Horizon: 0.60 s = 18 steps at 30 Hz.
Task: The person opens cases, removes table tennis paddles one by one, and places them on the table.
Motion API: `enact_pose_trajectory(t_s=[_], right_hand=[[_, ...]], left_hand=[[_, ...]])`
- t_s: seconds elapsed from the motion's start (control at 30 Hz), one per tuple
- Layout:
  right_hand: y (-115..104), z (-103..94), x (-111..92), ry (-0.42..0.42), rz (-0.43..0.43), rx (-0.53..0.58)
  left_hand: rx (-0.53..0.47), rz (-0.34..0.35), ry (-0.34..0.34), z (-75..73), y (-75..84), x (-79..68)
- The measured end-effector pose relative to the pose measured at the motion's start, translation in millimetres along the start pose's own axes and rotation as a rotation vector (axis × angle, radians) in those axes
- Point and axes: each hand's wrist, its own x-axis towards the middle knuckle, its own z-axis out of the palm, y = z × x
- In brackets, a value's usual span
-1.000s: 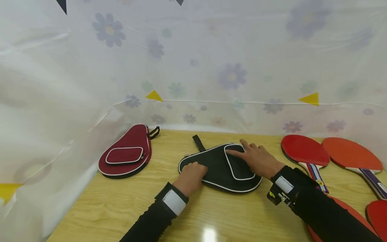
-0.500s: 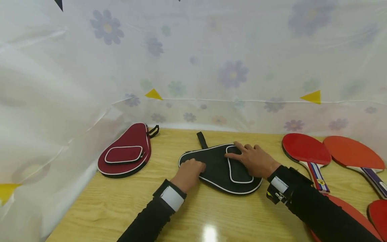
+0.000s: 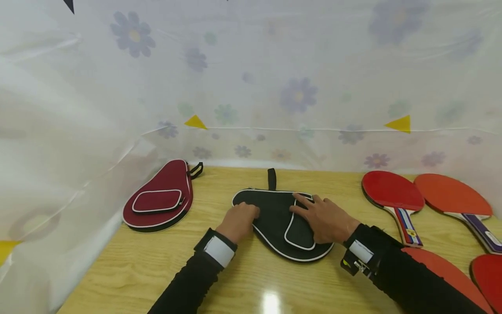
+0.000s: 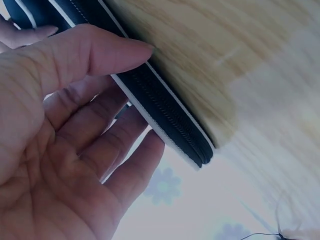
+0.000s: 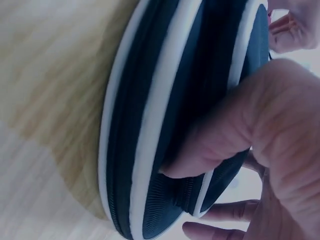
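A black table tennis bat case (image 3: 274,218) with white piping lies flat on the table, its wide end to the right and a strap loop (image 3: 272,179) at the far side. My left hand (image 3: 239,221) grips the narrow end; in the left wrist view the thumb (image 4: 115,52) presses the zipped side and the fingers lie on the upper face. My right hand (image 3: 327,219) holds the wide end over the front pocket (image 3: 300,231), index and middle fingers spread on top. Its thumb (image 5: 215,142), bent, presses beside the pocket in the right wrist view.
A maroon bat case (image 3: 161,198) lies at the left. To the right are a red bat (image 3: 392,189) and an orange-red bat (image 3: 452,194), with more red bats (image 3: 490,274) nearer the front, partly behind my right sleeve. A flowered sheet (image 3: 251,87) hangs behind the table.
The black case has turned clockwise: its strap now points straight away and its wide end has come nearer. Both hands have shifted slightly with it, still holding the case.
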Motion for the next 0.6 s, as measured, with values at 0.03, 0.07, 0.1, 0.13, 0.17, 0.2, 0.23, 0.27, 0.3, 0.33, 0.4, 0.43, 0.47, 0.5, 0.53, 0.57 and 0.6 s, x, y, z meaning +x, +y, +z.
enact_pose_trajectory(t_s=[0.03,0.07,0.1,0.13,0.17,0.2,0.23,0.27,0.3,0.33,0.4,0.43,0.47,0.5,0.53,0.57,0.6], right_hand=[[-2,-1.0,-1,-0.007,0.002,0.01],[-4,-1.6,-1,-0.01,0.005,0.019],[-5,-2.0,-1,-0.013,0.009,0.029],[-7,-2.9,-1,-0.015,0.014,0.034],[-9,-3.7,-2,-0.017,0.019,0.041],[-11,-4.4,-2,-0.018,0.023,0.05],[-13,-5.3,-2,-0.019,0.025,0.058],[-15,-6.3,-2,-0.019,0.026,0.065],[-17,-7.3,-2,-0.022,0.029,0.075],[-19,-8.4,-2,-0.025,0.031,0.083],[-24,-10.8,-2,-0.037,0.038,0.095],[-26,-12.1,-2,-0.044,0.045,0.101],[-28,-13.2,-2,-0.05,0.053,0.105],[-30,-13.9,-2,-0.055,0.06,0.107],[-31,-15.1,-2,-0.061,0.067,0.107],[-33,-16.1,-1,-0.063,0.071,0.106],[-35,-16.6,-1,-0.062,0.073,0.103]], left_hand=[[0.0,-0.006,-0.003,0.4,-0.4,0.4],[0.002,-0.012,-0.004,0.1,-1.0,0.3],[0.003,-0.014,-0.004,-0.1,-1.5,0.2],[0.007,-0.015,-0.004,-0.6,-1.7,0.2],[0.012,-0.016,-0.008,-0.9,-1.9,-0.2],[0.021,-0.017,-0.012,-0.9,-2.1,-0.3],[0.033,-0.019,-0.018,-0.7,-2.2,-0.6],[0.043,-0.021,-0.025,-0.6,-2.2,-0.9],[0.058,-0.022,-0.033,-0.3,-2.0,-1.3],[0.066,-0.026,-0.04,0.0,-1.7,-1.7],[0.075,-0.041,-0.062,0.3,-0.8,-2.0],[0.074,-0.052,-0.072,0.3,-0.3,-2.2],[0.076,-0.061,-0.085,0.3,0.2,-2.2],[0.076,-0.071,-0.1,0.4,0.5,-2.3],[0.07,-0.079,-0.114,0.0,0.6,-2.3],[0.069,-0.084,-0.129,-0.7,0.7,-2.2],[0.068,-0.081,-0.14,-1.2,0.6,-2.5]])
